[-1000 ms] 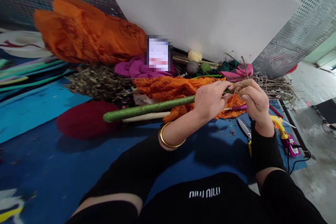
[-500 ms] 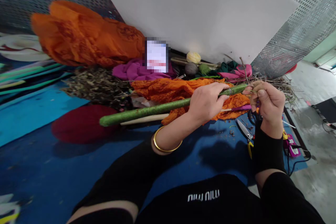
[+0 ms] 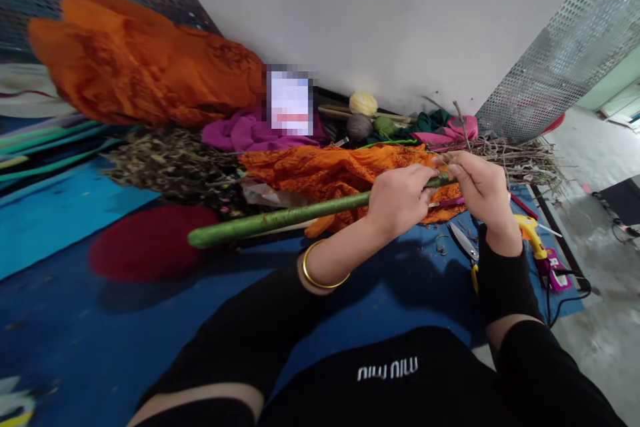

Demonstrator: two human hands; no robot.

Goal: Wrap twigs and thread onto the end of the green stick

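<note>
A long stick [image 3: 285, 217] with a shiny green wrapping slants across the middle of the view, its rounded end at the left. My left hand [image 3: 397, 200] is closed around it near the right end, palm down. Close beside that end, my right hand [image 3: 477, 187] is pinched, with what looks like a thin strand at its fingertips. The fingers partly hide both the strand and the stick's tip. Behind the stick lies a crumpled orange patterned cloth [image 3: 320, 173].
Scissors [image 3: 464, 240] and a yellow glue gun [image 3: 533, 233] lie at the right of the blue table [image 3: 200, 327]. A dark red round thing [image 3: 150, 243] sits at left. Dry twigs [image 3: 525, 157], yarn balls [image 3: 363, 103] and a lit screen [image 3: 291, 103] line the back.
My right hand has moved up and left, closer to my left hand and over the stick's end. My left hand has shifted slightly right and keeps its grip.
</note>
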